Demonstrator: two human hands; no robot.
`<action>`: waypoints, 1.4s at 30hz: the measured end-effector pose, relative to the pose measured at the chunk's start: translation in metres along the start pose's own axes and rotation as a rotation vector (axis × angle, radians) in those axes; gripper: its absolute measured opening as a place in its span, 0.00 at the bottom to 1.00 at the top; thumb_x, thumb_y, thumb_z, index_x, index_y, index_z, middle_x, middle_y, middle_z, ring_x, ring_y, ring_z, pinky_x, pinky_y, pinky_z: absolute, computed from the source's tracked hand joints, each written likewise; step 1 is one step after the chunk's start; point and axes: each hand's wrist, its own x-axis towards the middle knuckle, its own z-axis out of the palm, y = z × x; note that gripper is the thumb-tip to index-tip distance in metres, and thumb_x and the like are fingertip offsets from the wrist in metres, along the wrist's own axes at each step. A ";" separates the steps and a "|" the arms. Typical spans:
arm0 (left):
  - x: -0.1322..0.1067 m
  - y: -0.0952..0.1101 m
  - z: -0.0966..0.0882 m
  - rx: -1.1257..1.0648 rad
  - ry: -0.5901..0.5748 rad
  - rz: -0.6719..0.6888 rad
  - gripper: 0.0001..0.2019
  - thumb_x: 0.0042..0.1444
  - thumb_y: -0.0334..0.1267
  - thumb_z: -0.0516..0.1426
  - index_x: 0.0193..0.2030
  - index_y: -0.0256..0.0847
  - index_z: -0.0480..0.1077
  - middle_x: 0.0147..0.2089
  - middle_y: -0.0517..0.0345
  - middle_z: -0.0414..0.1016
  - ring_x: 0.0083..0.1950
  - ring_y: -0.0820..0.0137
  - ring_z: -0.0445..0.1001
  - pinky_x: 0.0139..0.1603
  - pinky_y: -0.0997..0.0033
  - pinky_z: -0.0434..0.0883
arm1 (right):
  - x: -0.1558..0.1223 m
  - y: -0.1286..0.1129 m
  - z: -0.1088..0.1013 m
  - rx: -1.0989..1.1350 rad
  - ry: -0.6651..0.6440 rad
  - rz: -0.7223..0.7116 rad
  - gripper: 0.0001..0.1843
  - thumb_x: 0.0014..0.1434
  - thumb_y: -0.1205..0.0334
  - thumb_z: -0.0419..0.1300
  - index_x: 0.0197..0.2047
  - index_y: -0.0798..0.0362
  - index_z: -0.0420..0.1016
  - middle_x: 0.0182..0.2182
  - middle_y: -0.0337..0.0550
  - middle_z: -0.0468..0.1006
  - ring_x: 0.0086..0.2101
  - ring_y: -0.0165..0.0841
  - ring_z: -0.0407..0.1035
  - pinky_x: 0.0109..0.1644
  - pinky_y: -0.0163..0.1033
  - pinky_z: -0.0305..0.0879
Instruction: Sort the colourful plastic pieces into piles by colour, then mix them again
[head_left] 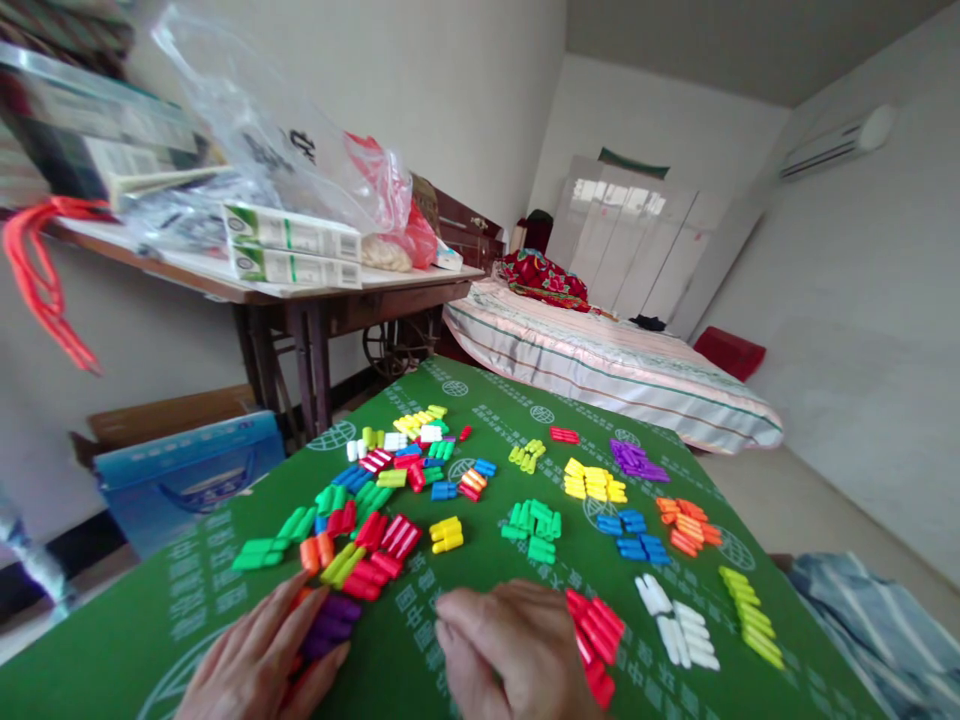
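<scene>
My left hand (pixel 259 655) lies flat with fingers spread on the green table cover (pixel 465 640), touching purple blocks (pixel 331 622) at the near edge of a mixed heap of coloured plastic blocks (pixel 375 500). My right hand (pixel 514 650) rests knuckles up with fingers curled under, beside a group of red blocks (pixel 598 640); what is under its fingers is hidden. Sorted groups lie to the right: green (pixel 532 522), blue (pixel 634 535), orange (pixel 686 525), yellow (pixel 595 483), purple (pixel 637 460), white (pixel 679 622), lime (pixel 751 615).
A wooden table (pixel 300 290) at the left carries boxes and plastic bags. A blue box (pixel 187 475) and cardboard stand on the floor below. A bed (pixel 600 355) with a striped cover lies behind the table. Striped cloth (pixel 870 620) is at the lower right.
</scene>
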 end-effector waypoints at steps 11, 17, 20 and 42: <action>-0.004 -0.001 -0.005 -0.139 -0.055 -0.021 0.26 0.53 0.57 0.51 0.53 0.46 0.71 0.58 0.50 0.72 0.53 0.54 0.74 0.50 0.55 0.74 | -0.061 0.076 0.058 -0.080 -0.133 0.061 0.14 0.64 0.66 0.46 0.30 0.50 0.70 0.18 0.36 0.69 0.20 0.28 0.64 0.27 0.35 0.52; -0.007 0.000 -0.002 -0.186 -0.044 0.005 0.27 0.52 0.57 0.53 0.56 0.49 0.68 0.58 0.52 0.71 0.53 0.56 0.74 0.49 0.60 0.76 | -0.074 0.078 0.064 -0.143 -0.162 0.045 0.15 0.62 0.69 0.45 0.27 0.49 0.66 0.17 0.35 0.68 0.20 0.29 0.64 0.27 0.36 0.50; -0.005 0.004 -0.007 -0.203 -0.052 0.008 0.27 0.52 0.55 0.54 0.57 0.48 0.67 0.58 0.51 0.71 0.53 0.57 0.75 0.49 0.61 0.76 | -0.078 0.077 0.064 -0.139 -0.195 0.050 0.16 0.63 0.68 0.45 0.26 0.49 0.65 0.17 0.35 0.67 0.20 0.28 0.64 0.27 0.35 0.49; -0.003 0.031 -0.039 -0.441 -0.254 -0.067 0.29 0.55 0.44 0.56 0.64 0.45 0.59 0.61 0.48 0.68 0.59 0.60 0.69 0.56 0.64 0.71 | -0.090 0.069 0.063 -0.012 -0.296 0.028 0.15 0.64 0.70 0.46 0.34 0.51 0.72 0.26 0.41 0.76 0.27 0.30 0.71 0.35 0.33 0.62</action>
